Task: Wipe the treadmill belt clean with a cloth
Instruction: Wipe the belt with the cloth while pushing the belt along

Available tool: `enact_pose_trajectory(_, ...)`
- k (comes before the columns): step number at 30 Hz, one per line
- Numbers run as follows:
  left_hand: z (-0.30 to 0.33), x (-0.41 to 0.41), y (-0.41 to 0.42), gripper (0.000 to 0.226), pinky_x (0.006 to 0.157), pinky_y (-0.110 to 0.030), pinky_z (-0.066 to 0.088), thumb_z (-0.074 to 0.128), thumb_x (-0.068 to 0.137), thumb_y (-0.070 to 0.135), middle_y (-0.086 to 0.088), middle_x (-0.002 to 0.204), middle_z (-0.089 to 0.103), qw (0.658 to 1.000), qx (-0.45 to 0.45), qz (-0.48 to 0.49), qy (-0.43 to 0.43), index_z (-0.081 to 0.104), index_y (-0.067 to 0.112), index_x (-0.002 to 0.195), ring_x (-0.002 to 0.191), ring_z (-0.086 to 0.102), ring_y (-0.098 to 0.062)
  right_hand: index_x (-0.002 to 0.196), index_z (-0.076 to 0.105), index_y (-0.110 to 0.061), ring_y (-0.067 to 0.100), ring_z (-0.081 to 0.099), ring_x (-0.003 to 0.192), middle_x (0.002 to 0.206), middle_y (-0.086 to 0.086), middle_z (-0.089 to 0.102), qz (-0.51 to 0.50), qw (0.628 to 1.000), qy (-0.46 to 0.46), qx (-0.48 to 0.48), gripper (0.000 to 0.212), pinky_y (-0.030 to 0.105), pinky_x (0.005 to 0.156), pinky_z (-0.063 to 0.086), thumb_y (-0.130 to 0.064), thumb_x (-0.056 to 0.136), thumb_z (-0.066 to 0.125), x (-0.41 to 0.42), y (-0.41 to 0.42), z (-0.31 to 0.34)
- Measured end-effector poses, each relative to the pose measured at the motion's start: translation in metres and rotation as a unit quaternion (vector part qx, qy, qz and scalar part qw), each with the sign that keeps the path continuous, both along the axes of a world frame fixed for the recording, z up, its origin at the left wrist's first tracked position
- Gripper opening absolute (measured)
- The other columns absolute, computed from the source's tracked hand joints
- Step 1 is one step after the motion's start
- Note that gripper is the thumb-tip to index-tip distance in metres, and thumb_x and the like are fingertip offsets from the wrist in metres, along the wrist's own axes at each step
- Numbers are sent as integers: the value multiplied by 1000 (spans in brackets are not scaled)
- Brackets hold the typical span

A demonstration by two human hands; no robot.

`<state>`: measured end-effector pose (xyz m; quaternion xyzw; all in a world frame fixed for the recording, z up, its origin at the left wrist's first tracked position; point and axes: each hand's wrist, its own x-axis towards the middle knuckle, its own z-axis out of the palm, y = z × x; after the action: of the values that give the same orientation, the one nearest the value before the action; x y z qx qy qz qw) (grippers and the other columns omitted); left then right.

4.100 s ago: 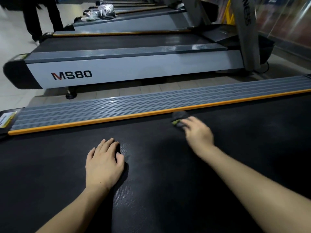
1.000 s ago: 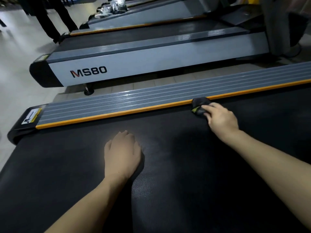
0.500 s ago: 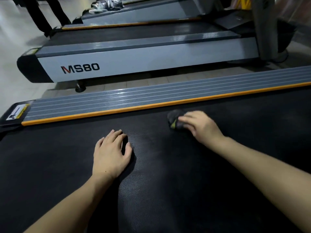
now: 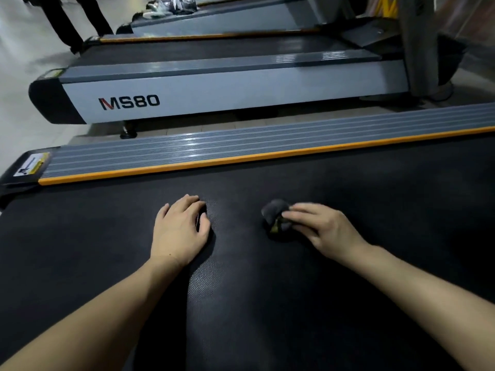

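The black treadmill belt (image 4: 267, 303) fills the lower part of the view. My left hand (image 4: 180, 227) rests flat on it, fingers relaxed and pointing away from me. My right hand (image 4: 324, 228) holds a small bunched dark cloth (image 4: 276, 215) with a yellow-green patch, pressing it against the belt a hand's width to the right of my left hand. My fingers cover the cloth's right part.
A grey ribbed side rail (image 4: 241, 145) with an orange strip (image 4: 241, 158) borders the belt's far edge. Beyond a strip of floor stands a second treadmill marked MS80 (image 4: 214, 84), with more behind it. A person's dark legs (image 4: 69, 20) stand at top left.
My right hand has drawn the cloth back from the orange strip toward me, into mid-belt. My left hand stays planted on the belt.
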<state>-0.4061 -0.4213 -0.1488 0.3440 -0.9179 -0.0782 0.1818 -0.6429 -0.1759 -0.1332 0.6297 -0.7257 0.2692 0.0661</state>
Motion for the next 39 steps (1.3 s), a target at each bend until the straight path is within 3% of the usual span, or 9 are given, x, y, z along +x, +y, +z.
enact_pose_trajectory(3, 11, 6, 1, 43, 124, -47, 19, 46, 97, 31, 8, 155, 45, 996, 58, -34, -61, 58, 27, 138, 150, 29, -13, 117, 75, -20, 25, 69, 109, 120, 3, 71, -127, 992, 1, -20, 27, 39, 92, 56, -21, 91, 70, -24, -55, 4)
enact_pose_trajectory(6, 33, 20, 5, 43, 121, -44, 28, 43, 94, 34, 5, 155, 45, 988, 55, -89, -110, 61, 30, 134, 148, 33, -17, 120, 73, -25, 24, 65, 116, 127, -1, 68, -197, 980, -27, 17, 29, 39, 98, 52, -25, 92, 70, -23, -80, 12)
enact_pose_trajectory(10, 52, 46, 19, 44, 110, -43, 41, 45, 97, 46, 11, 153, 44, 976, 66, -114, -175, 54, 34, 138, 141, 40, -17, 115, 75, -26, 16, 68, 109, 119, -6, 71, -123, 992, -28, -8, 26, 38, 89, 57, -29, 89, 71, 16, -42, 14)
enact_pose_trajectory(13, 50, 65, 28, 45, 108, -43, 43, 46, 98, 52, 14, 153, 41, 974, 69, -98, -193, 51, 36, 140, 141, 38, -15, 118, 74, -28, 9, 66, 113, 122, -6, 70, -34, 999, -38, 11, 32, 26, 97, 52, -43, 90, 67, 68, 6, 10)
enact_pose_trajectory(19, 43, 83, 26, 70, 119, -54, 23, 40, 91, 76, 14, 167, 15, 968, 103, -43, -224, 28, 46, 154, 155, 10, -15, 117, 75, -22, 14, 67, 113, 122, -1, 71, 24, 1000, -6, -6, 28, 28, 99, 52, -37, 96, 64, 67, -2, 1)
enact_pose_trajectory(26, 42, 83, 25, 72, 122, -59, 15, 29, 93, 76, 17, 169, 2, 963, 119, -49, -239, 15, 47, 157, 156, 0, -13, 117, 74, -27, 22, 65, 114, 126, -5, 68, -183, 983, -28, 17, 24, 38, 92, 52, -35, 95, 65, 28, -124, 13)
enact_pose_trajectory(30, 39, 85, 18, 75, 123, -54, 14, 35, 88, 81, 19, 167, 9, 971, 122, -47, -201, 24, 48, 155, 155, 4, -8, 109, 76, -27, 15, 68, 105, 115, -8, 71, -89, 995, -34, -13, 20, 36, 85, 57, -32, 91, 72, 58, -95, 16)
enact_pose_trajectory(35, 20, 84, 6, 63, 123, -49, 17, 35, 94, 75, 16, 164, 27, 990, 48, -33, -127, 39, 46, 149, 154, 16, -11, 116, 74, -22, 10, 65, 113, 124, -3, 68, 121, 992, -35, 28, 24, 21, 99, 50, -34, 95, 68, 102, -40, 12)
enact_pose_trajectory(39, 5, 76, 11, 57, 119, -52, 27, 34, 94, 70, 13, 156, 43, 996, 0, 3, -91, 52, 44, 141, 150, 31, -15, 111, 72, -22, 16, 66, 109, 117, -4, 68, 85, 996, 22, 27, 21, 30, 91, 54, -33, 98, 60, 51, -104, 14)
